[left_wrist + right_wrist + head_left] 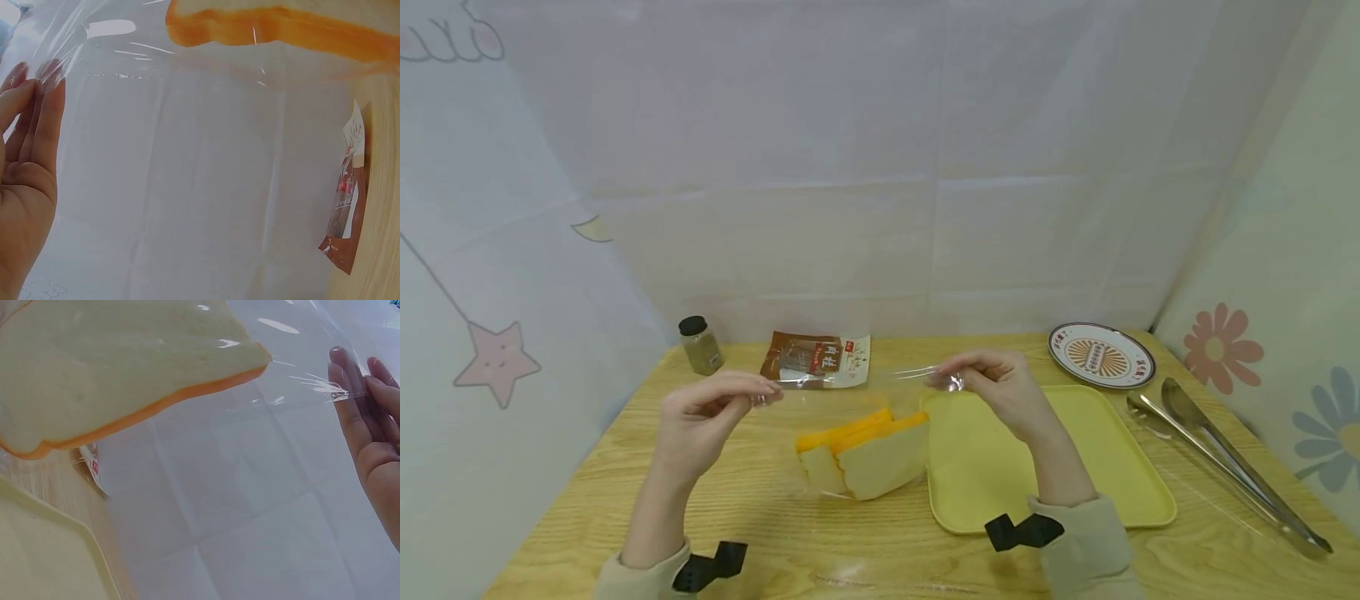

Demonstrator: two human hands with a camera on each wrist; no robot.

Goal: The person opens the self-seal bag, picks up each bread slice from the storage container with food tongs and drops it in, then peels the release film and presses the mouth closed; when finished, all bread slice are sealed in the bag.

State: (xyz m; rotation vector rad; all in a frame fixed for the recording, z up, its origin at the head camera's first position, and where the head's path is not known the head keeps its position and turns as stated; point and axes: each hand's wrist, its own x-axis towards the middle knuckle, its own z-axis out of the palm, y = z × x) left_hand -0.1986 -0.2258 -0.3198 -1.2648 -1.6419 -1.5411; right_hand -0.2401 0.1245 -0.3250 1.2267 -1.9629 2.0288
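A clear plastic bag (820,408) hangs between both hands above the wooden table. My left hand (703,425) pinches one upper corner of it between thumb and fingers. The opposite upper corner is pinched by my right hand (1003,392). Inside, low in the bag, are bread slices (883,461) with orange-brown crusts, leaning at a tilt. In the right wrist view the pale face of one bread slice (125,369) shows through the film. The left wrist view shows an orange crust edge through the plastic, and the left hand (28,144) at its corner.
A yellow tray (1120,450) lies on the table (745,533) at right, with a printed plate (1101,356) behind it. Metal tongs (1225,467) lie at the far right. Toward the back are a brown packet (816,358) and a black-lidded jar (702,346). White sheets (880,167) enclose the table.
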